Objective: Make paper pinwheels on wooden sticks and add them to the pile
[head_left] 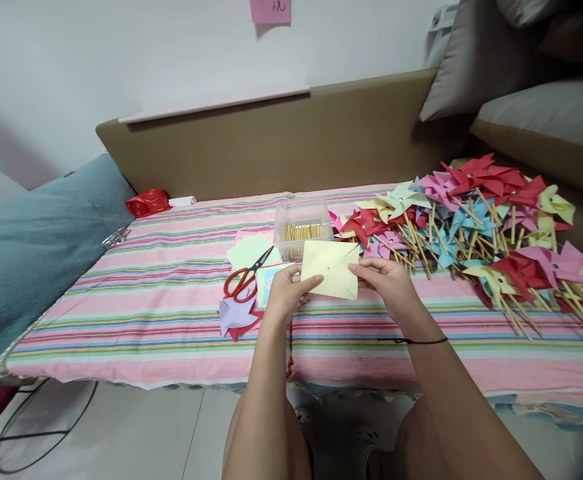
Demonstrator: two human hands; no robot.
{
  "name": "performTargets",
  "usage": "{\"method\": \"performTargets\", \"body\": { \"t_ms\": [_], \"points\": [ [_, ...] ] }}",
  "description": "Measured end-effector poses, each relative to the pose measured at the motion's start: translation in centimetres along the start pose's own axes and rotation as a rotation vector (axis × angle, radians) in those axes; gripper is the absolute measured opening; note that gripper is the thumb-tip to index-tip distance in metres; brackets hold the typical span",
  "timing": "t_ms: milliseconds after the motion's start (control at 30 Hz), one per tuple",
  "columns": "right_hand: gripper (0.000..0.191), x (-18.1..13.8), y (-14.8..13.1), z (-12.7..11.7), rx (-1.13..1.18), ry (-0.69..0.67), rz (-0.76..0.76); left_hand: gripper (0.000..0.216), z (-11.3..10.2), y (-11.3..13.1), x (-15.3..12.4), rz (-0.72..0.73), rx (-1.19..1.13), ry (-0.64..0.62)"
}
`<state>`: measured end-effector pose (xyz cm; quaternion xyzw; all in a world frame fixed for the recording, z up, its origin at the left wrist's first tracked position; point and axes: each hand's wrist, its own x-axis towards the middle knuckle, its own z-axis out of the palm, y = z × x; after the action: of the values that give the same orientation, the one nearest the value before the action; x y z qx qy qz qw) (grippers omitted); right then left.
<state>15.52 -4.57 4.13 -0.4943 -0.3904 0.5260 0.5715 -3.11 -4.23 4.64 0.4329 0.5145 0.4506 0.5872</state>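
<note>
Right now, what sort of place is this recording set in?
Probably a home room used for crafts: cushions lean by a padded couch back, and a striped cloth carries paper pinwheels and scissors; the left hand and right hand hold a yellow paper square.

Pink note [270, 10] scribble illegible; no other txt.

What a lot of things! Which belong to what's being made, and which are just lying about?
In use: yellow paper, held by left hand and right hand; scissors; stick box; paper squares; pinwheels.
Lying about: red bag; blue cushion; pink note; grey pillows.
</note>
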Motion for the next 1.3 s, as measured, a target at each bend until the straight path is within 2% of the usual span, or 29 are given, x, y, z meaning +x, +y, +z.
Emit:
{"method": "performTargets", "body": {
  "t_ms": [233,467,667,767,900,1033,1200,1300],
  "points": [
    [0.033,0.3,0.1,-1.1,0.036,0.056,0.011,0.035,-0.8,0.4,-0.2,-0.027,0.008,0.059],
    [0.033,0.2,-0.2,-1.4,0.016,0.048,0.019,0.029,-1.0,0.8,-0.2,-0.066,-0.010,0.069],
    [0.035,-0.1,-0.1,-1.0,-0.070,-0.038,0.015,0.035,-0.3,0.4,-0.1,-0.031,-0.059,-0.071],
    [0.036,-0.1,0.1,-0.6,-0.057,-0.036,0.007,0.038,0.2,0.2,-0.2,-0.050,-0.062,-0.055],
    [0.035,0.0,0.5,0.0,-0.009,0.019,-0.104,0.037,0.7,0.1,-0.3,-0.078,-0.066,0.001],
    [0.023,-0.1,0.8,0.3,-0.055,0.069,-0.254,0.037,1.0,0.0,-0.2,-0.070,-0.096,0.019],
    [0.011,-0.4,0.9,0.5,-0.110,-0.054,-0.427,0.036,1.2,-0.1,-0.1,-0.070,-0.104,0.012],
    [0.008,-0.5,1.0,0.6,-0.148,-0.064,-0.501,0.038,1.3,0.2,-0.2,-0.064,-0.139,-0.004]
  ]
}}
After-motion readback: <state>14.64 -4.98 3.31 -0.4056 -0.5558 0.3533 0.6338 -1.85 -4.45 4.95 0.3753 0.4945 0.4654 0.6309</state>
